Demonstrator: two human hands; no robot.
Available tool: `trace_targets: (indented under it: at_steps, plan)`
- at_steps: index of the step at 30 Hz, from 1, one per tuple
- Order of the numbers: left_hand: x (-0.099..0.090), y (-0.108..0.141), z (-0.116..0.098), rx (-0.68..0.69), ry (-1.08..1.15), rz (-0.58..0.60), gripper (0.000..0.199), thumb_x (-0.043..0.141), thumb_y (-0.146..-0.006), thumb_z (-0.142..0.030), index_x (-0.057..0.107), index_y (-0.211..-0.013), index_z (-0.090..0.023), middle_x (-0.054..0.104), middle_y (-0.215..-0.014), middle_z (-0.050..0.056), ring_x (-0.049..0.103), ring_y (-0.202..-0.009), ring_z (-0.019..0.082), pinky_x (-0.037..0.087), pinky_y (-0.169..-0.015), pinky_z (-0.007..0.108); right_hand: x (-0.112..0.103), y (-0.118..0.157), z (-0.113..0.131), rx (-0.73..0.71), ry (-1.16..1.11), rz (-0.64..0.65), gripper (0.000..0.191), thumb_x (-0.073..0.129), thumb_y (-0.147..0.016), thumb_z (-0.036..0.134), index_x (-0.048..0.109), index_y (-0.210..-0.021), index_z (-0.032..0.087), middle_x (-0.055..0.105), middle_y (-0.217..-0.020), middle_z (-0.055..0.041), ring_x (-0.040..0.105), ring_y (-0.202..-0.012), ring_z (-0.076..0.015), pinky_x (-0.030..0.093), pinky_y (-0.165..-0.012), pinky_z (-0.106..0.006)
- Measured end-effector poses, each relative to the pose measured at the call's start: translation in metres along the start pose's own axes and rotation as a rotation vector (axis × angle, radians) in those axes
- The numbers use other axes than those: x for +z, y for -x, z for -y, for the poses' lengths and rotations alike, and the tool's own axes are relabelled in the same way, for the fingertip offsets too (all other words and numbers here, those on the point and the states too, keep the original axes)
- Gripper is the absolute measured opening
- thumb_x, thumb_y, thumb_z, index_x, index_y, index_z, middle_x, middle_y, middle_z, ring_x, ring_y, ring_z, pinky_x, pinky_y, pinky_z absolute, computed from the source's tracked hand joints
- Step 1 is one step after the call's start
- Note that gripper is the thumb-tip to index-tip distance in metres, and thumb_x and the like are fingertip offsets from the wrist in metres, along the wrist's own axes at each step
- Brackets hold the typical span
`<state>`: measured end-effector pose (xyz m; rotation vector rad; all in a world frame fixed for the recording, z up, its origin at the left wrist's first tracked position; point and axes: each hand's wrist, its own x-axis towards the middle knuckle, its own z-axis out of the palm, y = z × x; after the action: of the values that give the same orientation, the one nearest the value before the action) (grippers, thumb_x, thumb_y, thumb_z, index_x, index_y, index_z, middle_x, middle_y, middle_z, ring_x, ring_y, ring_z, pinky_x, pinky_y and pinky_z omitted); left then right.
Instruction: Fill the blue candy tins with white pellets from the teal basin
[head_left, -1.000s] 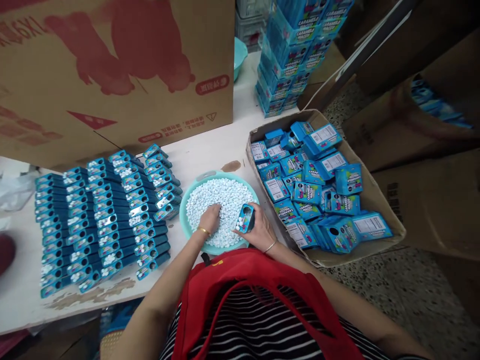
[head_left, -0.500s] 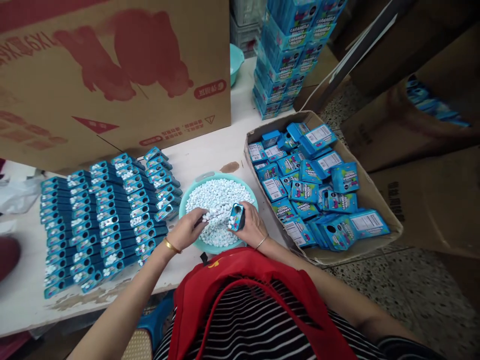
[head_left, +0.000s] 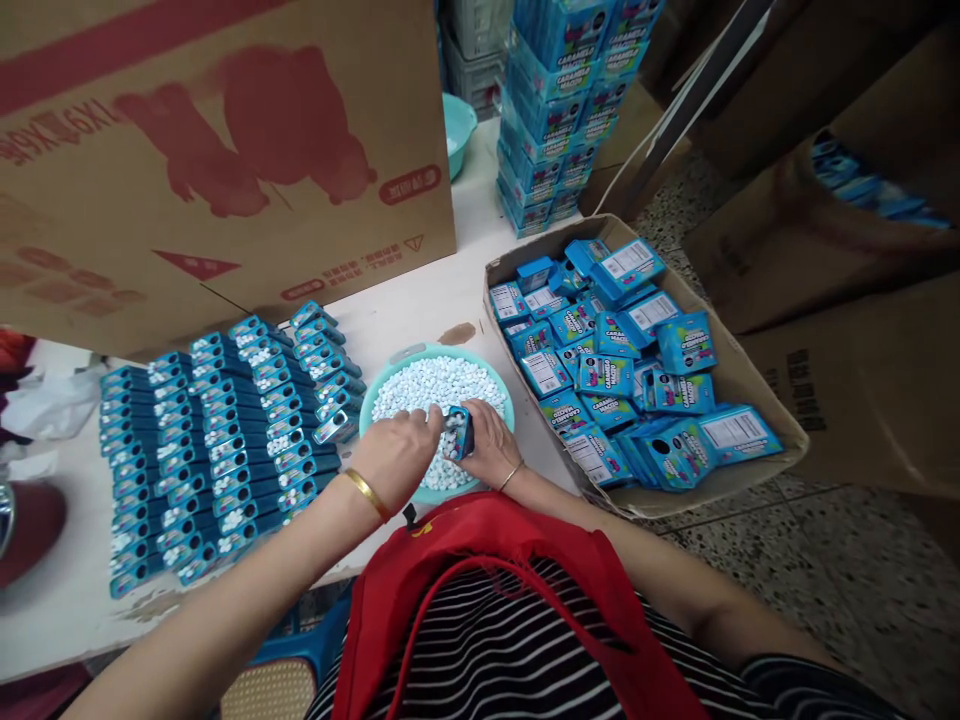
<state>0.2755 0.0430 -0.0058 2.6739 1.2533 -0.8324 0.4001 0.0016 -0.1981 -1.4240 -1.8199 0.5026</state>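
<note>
My right hand [head_left: 491, 440] grips a small blue candy box [head_left: 463, 436] over the bowl, its open end turned toward my left hand. My left hand [head_left: 401, 450] is closed, knuckles up, with its fingertips at that end of the box. White candies show at the box's mouth beneath those fingers; the fingertips are partly hidden. Under both hands sits a light turquoise bowl [head_left: 366, 408] heaped with small white candies [head_left: 435, 385]. Left of the bowl, rows of blue boxes [head_left: 225, 440] stand with their round holes up, white candies at many of them.
To the right, a cardboard tray [head_left: 791, 445] holds many blue boxes lying loosely. Wrapped packs are stacked in a tower [head_left: 559, 120] behind it. A large carton [head_left: 300, 150] stands at the back left. A dark red round container [head_left: 30, 530] is at the far left.
My left hand has risen from the candies in the bowl and moved right to the box's mouth. The box has shifted slightly left in my right hand. The view has shifted a little.
</note>
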Motion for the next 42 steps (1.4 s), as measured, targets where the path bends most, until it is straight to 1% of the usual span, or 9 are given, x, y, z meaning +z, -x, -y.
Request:
trace_targets:
  at_steps: [4,9,16,18,21,25,29,35,42]
  plan:
    - [-0.003,0.007,0.007,-0.041,0.073,-0.071,0.028,0.044,-0.087,-0.013,0.051,-0.115,-0.014,0.064,-0.093,0.011,0.063,-0.084,0.023,0.046,-0.063,0.03,-0.001,-0.003,0.005,0.064,-0.08,-0.009,0.08,0.072,-0.067,0.044,0.034,-0.131,0.013,0.052,-0.124,-0.0184,0.049,-0.12,-0.0314,0.044,-0.1,-0.05]
    - [0.035,-0.009,0.024,-0.073,0.466,-0.275,0.028,0.057,-0.08,-0.048,0.053,-0.08,-0.02,0.062,-0.076,0.004,0.059,-0.066,0.018,0.041,-0.059,0.028,-0.003,-0.011,0.015,0.095,-0.115,-0.007,0.078,0.072,-0.063,0.042,0.037,-0.128,0.015,0.055,-0.119,-0.0153,0.053,-0.114,-0.0288,0.046,-0.098,-0.045]
    - [0.074,-0.031,-0.017,-0.249,0.633,-0.254,0.02,0.057,-0.075,-0.037,0.05,-0.082,-0.02,0.059,-0.068,0.002,0.058,-0.064,0.019,0.038,-0.059,0.028,-0.019,-0.013,0.014,0.011,-0.088,0.1,0.076,0.07,-0.066,0.038,0.038,-0.129,0.008,0.056,-0.119,-0.0192,0.053,-0.115,-0.0302,0.045,-0.099,-0.045]
    - [0.072,-0.02,-0.013,-0.248,0.597,-0.249,0.019,0.056,-0.076,-0.035,0.051,-0.085,-0.019,0.062,-0.074,0.003,0.059,-0.069,0.02,0.039,-0.061,0.028,-0.043,-0.015,-0.004,-0.023,-0.127,0.134,0.075,0.065,-0.073,0.043,0.036,-0.133,0.011,0.052,-0.128,-0.0175,0.049,-0.122,-0.0283,0.042,-0.103,-0.044]
    - [0.07,0.012,0.014,-0.278,0.53,-0.28,0.023,0.055,-0.077,-0.034,0.054,-0.095,-0.02,0.065,-0.085,0.004,0.061,-0.077,0.02,0.041,-0.066,0.028,-0.089,-0.021,-0.06,0.115,-0.036,-0.011,0.055,0.05,-0.086,0.038,0.041,-0.131,0.009,0.051,-0.129,-0.0204,0.047,-0.122,-0.0279,0.036,-0.104,-0.047]
    - [0.088,0.061,0.067,-0.44,0.429,-0.281,0.035,0.055,-0.077,-0.036,0.054,-0.108,-0.02,0.065,-0.099,0.006,0.062,-0.086,0.022,0.044,-0.071,0.028,-0.135,-0.021,-0.147,0.329,0.252,0.069,0.057,0.071,-0.066,0.028,0.056,-0.117,0.007,0.057,-0.117,-0.0267,0.049,-0.114,-0.0382,0.036,-0.093,-0.054]
    - [0.129,0.084,0.109,-0.564,0.365,-0.167,0.039,0.054,-0.078,-0.038,0.055,-0.113,-0.02,0.065,-0.107,0.009,0.062,-0.09,0.024,0.045,-0.072,0.029,-0.142,-0.017,-0.185,0.392,0.247,0.162,0.049,0.082,-0.049,0.024,0.064,-0.095,0.015,0.062,-0.106,-0.0239,0.053,-0.105,-0.0386,0.034,-0.085,-0.053]
    - [0.187,0.058,0.124,-0.56,0.388,-0.008,0.033,0.055,-0.079,-0.033,0.058,-0.109,-0.021,0.066,-0.104,0.009,0.062,-0.091,0.024,0.046,-0.074,0.03,-0.132,-0.028,-0.177,0.344,0.228,0.125,0.039,0.081,-0.053,0.035,0.064,-0.084,0.018,0.065,-0.095,-0.0216,0.055,-0.101,-0.0386,0.033,-0.085,-0.053]
    - [0.208,0.015,0.136,-0.525,0.353,-0.033,0.034,0.053,-0.08,-0.02,0.055,-0.113,-0.022,0.056,-0.114,0.01,0.06,-0.097,0.023,0.047,-0.078,0.031,-0.156,-0.028,-0.127,0.448,0.34,0.013,0.084,0.079,-0.057,0.043,0.049,-0.129,0.012,0.053,-0.122,-0.03,0.051,-0.114,-0.0422,0.038,-0.088,-0.054]
